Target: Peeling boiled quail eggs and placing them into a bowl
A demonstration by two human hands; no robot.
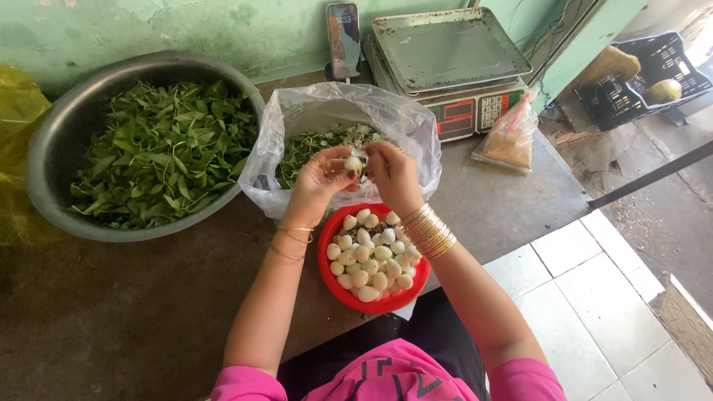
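You're mid-peel: both hands, left hand (pixel 321 177) and right hand (pixel 390 172), pinch one small egg (pixel 353 162) over the clear plastic bag (pixel 416 130), at 12 o'clock from the red bowl (pixel 329 281) of eggs; that bowl overhangs the worktop (pixel 134 312) edge at 6 o'clock, so next I'd move gently; open room lies at 8 o'clock
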